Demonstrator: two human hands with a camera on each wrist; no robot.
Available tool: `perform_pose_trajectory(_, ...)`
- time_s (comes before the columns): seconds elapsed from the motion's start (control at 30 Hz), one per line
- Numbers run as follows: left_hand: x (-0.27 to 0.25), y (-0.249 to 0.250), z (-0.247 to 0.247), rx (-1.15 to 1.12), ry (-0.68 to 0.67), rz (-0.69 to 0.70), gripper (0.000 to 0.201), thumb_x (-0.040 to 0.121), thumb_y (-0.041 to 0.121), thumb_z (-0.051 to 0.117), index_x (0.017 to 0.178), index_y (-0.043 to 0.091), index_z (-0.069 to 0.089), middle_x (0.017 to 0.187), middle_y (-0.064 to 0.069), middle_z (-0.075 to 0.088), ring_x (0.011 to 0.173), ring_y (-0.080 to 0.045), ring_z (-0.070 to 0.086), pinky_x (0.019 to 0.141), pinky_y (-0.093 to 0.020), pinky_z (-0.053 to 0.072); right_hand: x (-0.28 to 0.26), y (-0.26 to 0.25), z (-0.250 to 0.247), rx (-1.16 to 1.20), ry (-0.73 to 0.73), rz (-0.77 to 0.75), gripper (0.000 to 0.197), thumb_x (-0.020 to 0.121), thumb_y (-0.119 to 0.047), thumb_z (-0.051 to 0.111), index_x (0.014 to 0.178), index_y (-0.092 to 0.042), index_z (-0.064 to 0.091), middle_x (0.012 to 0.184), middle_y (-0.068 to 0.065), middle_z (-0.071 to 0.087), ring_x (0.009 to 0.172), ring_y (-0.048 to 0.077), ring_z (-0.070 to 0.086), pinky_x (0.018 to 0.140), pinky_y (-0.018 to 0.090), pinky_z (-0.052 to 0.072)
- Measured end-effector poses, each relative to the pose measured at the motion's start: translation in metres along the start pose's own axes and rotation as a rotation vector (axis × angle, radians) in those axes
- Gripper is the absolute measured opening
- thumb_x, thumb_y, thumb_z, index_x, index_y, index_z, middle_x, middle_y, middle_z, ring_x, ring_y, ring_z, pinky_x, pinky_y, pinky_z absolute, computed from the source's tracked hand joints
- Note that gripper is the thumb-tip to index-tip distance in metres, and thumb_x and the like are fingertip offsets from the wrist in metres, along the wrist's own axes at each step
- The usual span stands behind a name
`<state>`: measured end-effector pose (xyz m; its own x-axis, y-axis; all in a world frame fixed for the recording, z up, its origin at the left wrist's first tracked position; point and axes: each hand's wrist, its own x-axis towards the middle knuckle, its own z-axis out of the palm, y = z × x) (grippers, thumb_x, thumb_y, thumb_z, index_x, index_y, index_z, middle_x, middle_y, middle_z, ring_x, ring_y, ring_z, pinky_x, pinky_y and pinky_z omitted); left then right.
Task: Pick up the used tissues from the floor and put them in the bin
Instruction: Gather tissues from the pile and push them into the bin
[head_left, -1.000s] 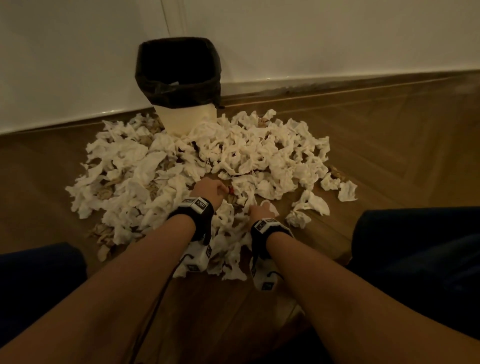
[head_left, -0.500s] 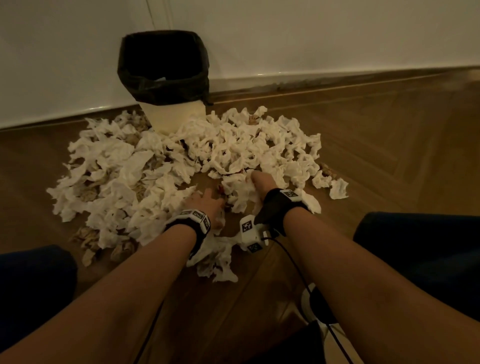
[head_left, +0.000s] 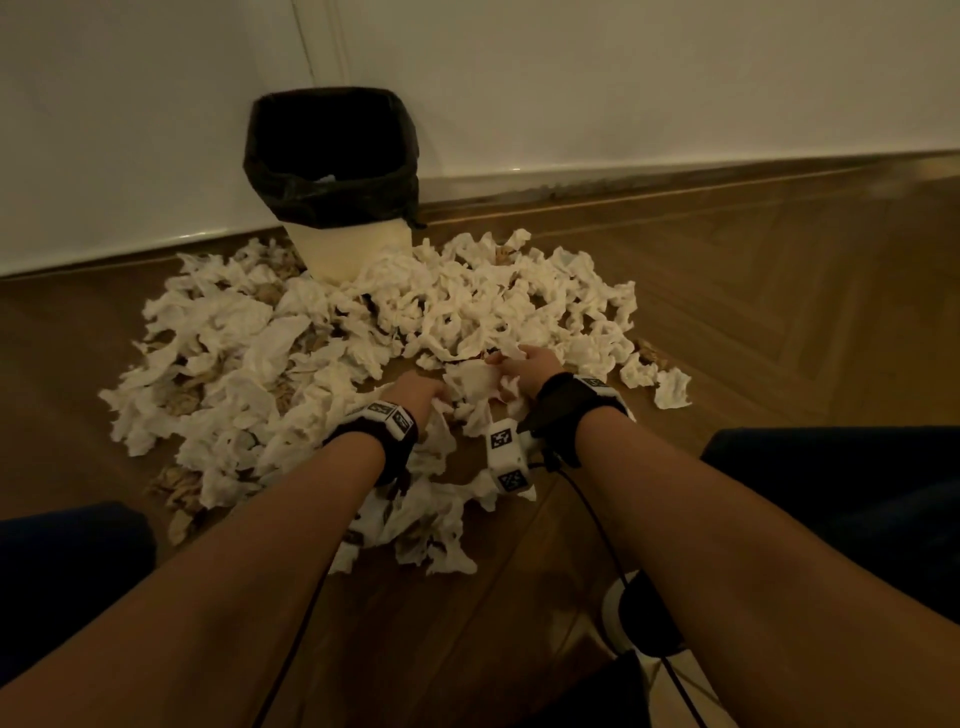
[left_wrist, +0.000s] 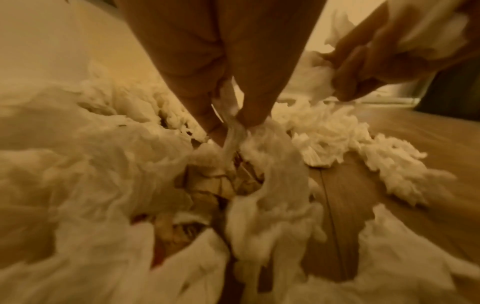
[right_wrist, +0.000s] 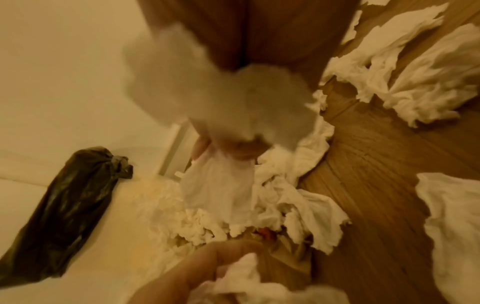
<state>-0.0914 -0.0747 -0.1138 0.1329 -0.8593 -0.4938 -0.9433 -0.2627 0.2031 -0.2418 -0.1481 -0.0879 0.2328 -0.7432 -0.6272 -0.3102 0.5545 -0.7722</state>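
A wide pile of crumpled white tissues (head_left: 322, 364) covers the wooden floor in front of the bin (head_left: 358, 249), a white tub with a black liner (head_left: 332, 176) that stands against the wall. My left hand (head_left: 434, 397) is low in the pile's near edge and pinches a strand of tissue (left_wrist: 262, 164) between its fingertips. My right hand (head_left: 511, 361), just right of it and further forward, grips a bunched wad of tissues (right_wrist: 221, 98). Both hands are about an arm's reach short of the bin.
Brown crumpled paper scraps (head_left: 182, 483) lie mixed into the pile. My knees in dark trousers (head_left: 852, 499) flank the arms. A black cable and a white and black device (head_left: 639, 623) lie on the floor at lower right. Two loose tissues (head_left: 670, 384) sit at the pile's right.
My right hand reached forward from the pile's near edge into its middle and gathered tissues. My left hand drew back slightly toward me and took hold of a tissue.
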Motion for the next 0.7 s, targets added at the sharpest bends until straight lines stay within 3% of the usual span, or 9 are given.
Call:
perform_pose_trajectory(0.1,-0.009,-0.011,-0.014,-0.077,0.084,-0.039,0.031,0.094,0.005,0.043,0.111,0.018,0.065,0.129,-0.016,0.042,0.111,-0.034,0.049,0.092,-0.033,0.044,-0.014,-0.026,-0.001,0.058,-0.028,0.081,0.014,0.093,-0.008,0.046,0.082,-0.01,0.055,0.072,0.01,0.051,0.053,0.02,0.042,0.041,0.025,0.038)
perform_pose_trajectory(0.27,-0.032,-0.021,-0.055,-0.17,0.205,-0.144,0.027,0.094,0.005,0.044,0.106,0.012,0.067,0.129,-0.015,0.046,0.106,-0.032,0.053,0.088,-0.031,0.046,-0.039,-0.059,0.004,0.448,-0.149,0.055,0.035,0.094,-0.024,0.029,0.069,-0.007,0.047,0.065,0.012,0.035,0.052,0.026,0.034,0.054,0.026,0.032)
perform_pose_trajectory(0.33,-0.041,-0.022,-0.075,-0.238,0.245,-0.139,0.028,0.095,0.008,0.042,0.103,0.008,0.069,0.128,-0.013,0.054,0.11,-0.03,0.053,0.084,-0.027,0.042,-0.05,-0.073,0.007,0.522,-0.172,-0.003,0.042,0.097,-0.027,0.024,0.074,-0.004,0.051,0.074,0.017,0.039,0.062,0.031,0.039,0.064,0.03,0.038)
perform_pose_trajectory(0.4,-0.051,-0.02,-0.097,-0.325,0.269,-0.113,0.03,0.093,0.005,0.041,0.099,0.006,0.07,0.131,-0.013,0.054,0.119,-0.03,0.049,0.094,-0.028,0.042,-0.06,-0.091,0.011,0.51,-0.178,-0.046,0.041,0.099,-0.027,0.022,0.084,-0.006,0.053,0.104,0.022,0.051,0.088,0.036,0.051,0.088,0.039,0.042)
perform_pose_trajectory(0.43,-0.057,-0.019,-0.109,-0.363,0.291,-0.101,0.028,0.091,0.003,0.043,0.093,0.008,0.071,0.132,-0.014,0.052,0.119,-0.03,0.048,0.097,-0.031,0.042,-0.066,-0.099,0.012,0.488,-0.178,-0.061,0.035,0.099,-0.025,0.025,0.089,-0.007,0.054,0.118,0.022,0.049,0.101,0.037,0.051,0.1,0.043,0.038)
perform_pose_trajectory(0.5,-0.072,-0.015,-0.132,-0.4,0.35,-0.107,0.021,0.085,0.006,0.054,0.09,0.022,0.067,0.13,-0.014,0.048,0.109,-0.029,0.052,0.084,-0.028,0.049,-0.073,-0.114,0.013,0.396,-0.12,-0.09,0.022,0.097,-0.018,0.036,0.099,-0.008,0.056,0.135,0.022,0.044,0.112,0.032,0.048,0.108,0.045,0.033)
perform_pose_trajectory(0.57,-0.084,-0.013,-0.153,-0.302,0.317,-0.13,0.034,0.082,0.009,0.061,0.108,0.03,0.061,0.131,-0.013,0.035,0.109,-0.03,0.049,0.079,-0.024,0.047,-0.083,-0.126,0.012,0.214,-0.021,-0.16,0.02,0.095,-0.011,0.041,0.106,-0.01,0.058,0.141,0.021,0.042,0.108,0.024,0.047,0.105,0.04,0.039)
perform_pose_trajectory(0.63,-0.097,-0.012,-0.171,-0.237,0.331,-0.162,0.048,0.084,0.001,0.056,0.124,0.028,0.054,0.136,-0.013,0.025,0.119,-0.033,0.043,0.09,-0.029,0.045,-0.09,-0.137,0.012,0.095,0.029,-0.235,0.036,0.095,-0.005,0.04,0.13,-0.002,0.049,0.142,0.02,0.042,0.117,0.028,0.048,0.095,0.033,0.041)
perform_pose_trajectory(0.7,-0.107,-0.01,-0.188,-0.294,0.411,-0.171,0.047,0.086,-0.003,0.054,0.126,0.022,0.054,0.14,-0.014,0.029,0.122,-0.032,0.044,0.098,-0.028,0.041,-0.098,-0.148,0.015,0.038,-0.021,-0.305,0.041,0.096,0.0,0.037,0.137,0.001,0.041,0.137,0.021,0.045,0.116,0.033,0.05,0.084,0.031,0.04)
